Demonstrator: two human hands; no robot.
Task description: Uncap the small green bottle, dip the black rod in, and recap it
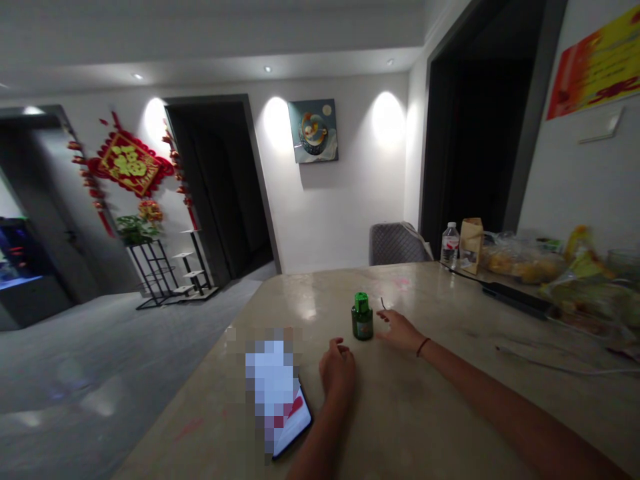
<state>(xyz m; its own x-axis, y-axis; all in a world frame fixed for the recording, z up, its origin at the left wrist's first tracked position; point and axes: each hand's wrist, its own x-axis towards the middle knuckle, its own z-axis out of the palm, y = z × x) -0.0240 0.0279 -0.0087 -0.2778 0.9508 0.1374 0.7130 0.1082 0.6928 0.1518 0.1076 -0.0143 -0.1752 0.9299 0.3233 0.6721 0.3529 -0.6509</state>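
Note:
A small green glass bottle (363, 323) with a bright green ribbed cap stands upright on the table in front of me. My right hand (399, 330) reaches in from the right, just beside the bottle, its fingers apart and nothing seen in them. A thin dark curved strip (383, 304) shows right behind those fingertips; whether they touch it I cannot tell. To the bottle's near left, my left hand (337, 367) rests with its fingers loosely curled in, apart from the bottle. Left of that forearm lies a phone (295, 427) with a lit screen, mostly blurred by pixels.
The pale stone-look table (415, 413) spans the front. Along its right side are a water bottle (450, 243), a paper bag (471, 243), plastic bags of food (525, 260), a long black object (520, 300) and a white cable (555, 365). A grey quilted chair (397, 244) stands behind.

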